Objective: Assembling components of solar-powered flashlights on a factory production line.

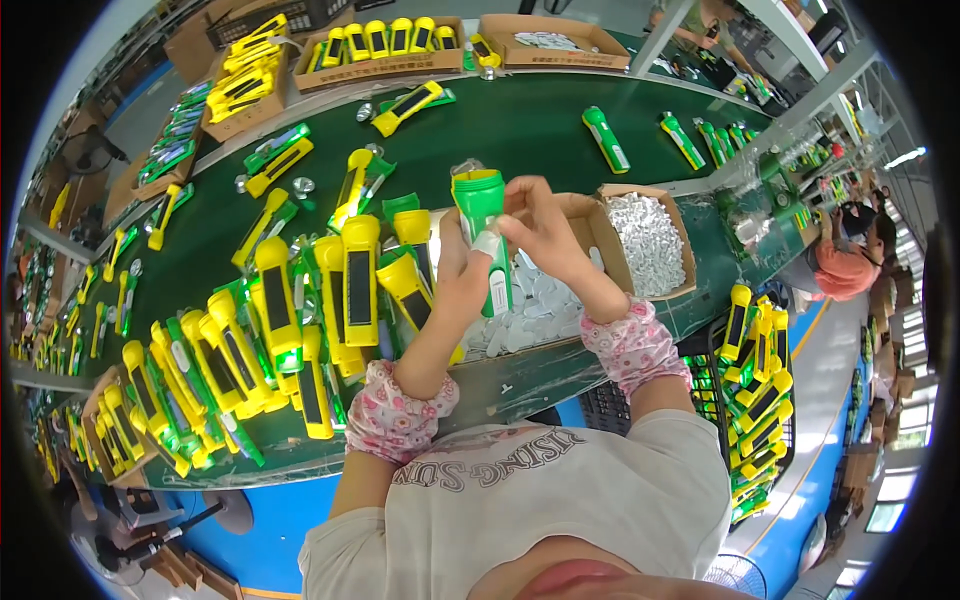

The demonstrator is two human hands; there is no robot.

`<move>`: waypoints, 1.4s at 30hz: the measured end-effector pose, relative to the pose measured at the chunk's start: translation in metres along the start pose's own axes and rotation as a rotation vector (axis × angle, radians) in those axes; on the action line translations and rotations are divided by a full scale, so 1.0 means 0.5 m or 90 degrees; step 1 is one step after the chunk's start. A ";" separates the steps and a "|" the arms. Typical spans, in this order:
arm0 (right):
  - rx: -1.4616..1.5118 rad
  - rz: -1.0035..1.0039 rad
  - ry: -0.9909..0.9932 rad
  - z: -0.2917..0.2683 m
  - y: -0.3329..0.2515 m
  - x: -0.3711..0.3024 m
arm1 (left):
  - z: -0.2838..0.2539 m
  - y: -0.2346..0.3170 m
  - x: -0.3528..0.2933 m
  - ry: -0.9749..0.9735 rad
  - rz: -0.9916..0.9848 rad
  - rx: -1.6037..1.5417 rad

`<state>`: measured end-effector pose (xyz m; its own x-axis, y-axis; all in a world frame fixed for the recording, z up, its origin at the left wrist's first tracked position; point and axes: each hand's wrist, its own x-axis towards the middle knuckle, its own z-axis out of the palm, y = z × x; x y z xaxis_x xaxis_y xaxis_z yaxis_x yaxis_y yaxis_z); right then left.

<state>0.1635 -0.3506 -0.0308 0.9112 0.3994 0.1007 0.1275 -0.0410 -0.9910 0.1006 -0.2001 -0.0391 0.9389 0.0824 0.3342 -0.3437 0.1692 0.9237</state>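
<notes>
Over the table's near edge I hold a green flashlight housing (pixel 482 190) upright, its wide open head at the top with yellow inside and a light switch panel lower down. My left hand (pixel 464 272) is closed round its left side, the thumb across the front. My right hand (pixel 545 228) grips it from the right, its fingers curled by the head and neck. What the right fingertips may pinch is hidden. Below the housing lies a tray of clear and white flat plastic pieces (pixel 535 305). Left of my hands lean yellow flashlight halves with dark solar panels (pixel 360 285).
A cardboard box of small silvery parts (pixel 645 245) stands right of the tray. Finished-looking green flashlights (pixel 605 140) lie on the green belt (pixel 520 110). Boxes of yellow halves (pixel 380 45) line the far side. A crate of flashlight halves (pixel 765 400) sits at my right.
</notes>
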 end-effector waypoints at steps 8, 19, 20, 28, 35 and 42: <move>0.072 -0.028 -0.245 -0.047 -0.024 0.086 | -0.072 0.020 0.124 0.025 0.218 0.398; -0.722 0.198 0.131 -0.331 0.256 0.224 | -0.317 -0.036 0.335 -0.376 -0.436 0.982; -0.861 0.211 0.220 -0.298 0.250 0.212 | -0.335 -0.054 0.329 -0.323 -0.424 0.966; -0.338 -0.191 0.071 -0.213 0.070 0.032 | -0.342 -0.135 0.401 -0.285 -0.366 0.723; -0.592 -0.092 -0.011 -0.260 0.104 -0.087 | -0.203 0.081 0.394 -0.348 -0.408 0.463; -0.629 -0.008 -0.033 -0.201 0.169 -0.108 | -0.099 0.192 0.223 -0.217 -0.610 0.144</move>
<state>0.1641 -0.4676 -0.1112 0.8925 0.4434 0.0828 0.4276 -0.7733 -0.4682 0.1710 -0.1258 0.0777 0.7846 -0.2774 -0.5545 0.5269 -0.1732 0.8321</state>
